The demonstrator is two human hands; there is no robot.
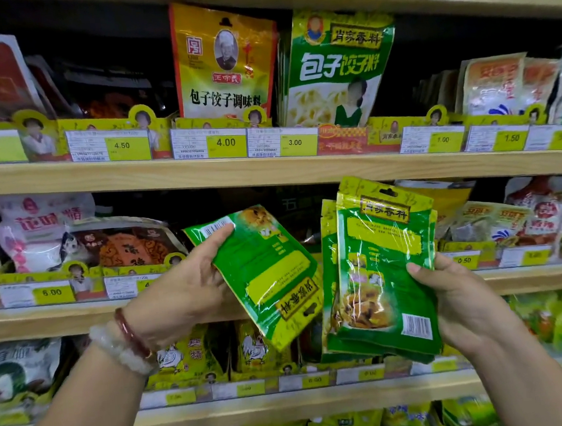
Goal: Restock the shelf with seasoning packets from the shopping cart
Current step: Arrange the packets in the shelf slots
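Left hand point(191, 283) pinches a single green seasoning packet point(264, 274), upside down and tilted, thumb near its barcode end. Right hand point(461, 302) clamps a stack of matching green packets point(381, 272), upright, thumb on the front face. Both sit in front of the middle shelf board point(213, 307), the stack just right of the single.

Handling guess: light, thin glossy film, floppy and slippery. Grip flat across an edge, not by the hang-hole.

Containers: yellow cardboard display trays point(126, 270) on the shelf hold the other pouches. A dark gap behind the single packet is probably the target tray, but its contents can't be made out. Shopping cart not in view.
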